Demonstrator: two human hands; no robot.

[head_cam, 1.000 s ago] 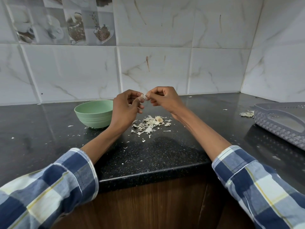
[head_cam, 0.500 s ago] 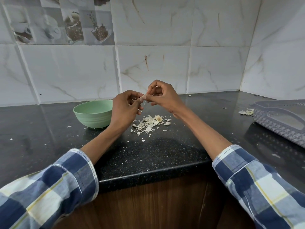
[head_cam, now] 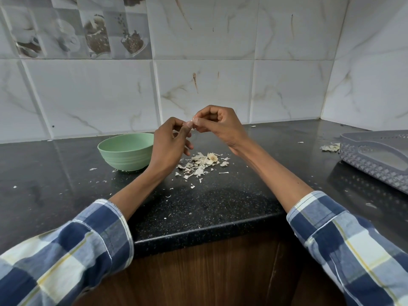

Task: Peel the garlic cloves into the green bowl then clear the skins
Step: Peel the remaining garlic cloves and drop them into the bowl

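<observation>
Peeling is judged under way: at frame centre a garlic clove is pinched between left hand and right hand; stripping, then dropping into the green bowl, is called for.

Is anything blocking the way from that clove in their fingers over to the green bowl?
Nothing visible does. The garlic clove is pinched between both hands above the counter; the green bowl sits open-topped just beyond the left hand.

Single head-worn wide-angle view, looking forward and down from close above the black countertop edge, facing the tiled wall, both forearms reaching in from the bottom corners.
</observation>
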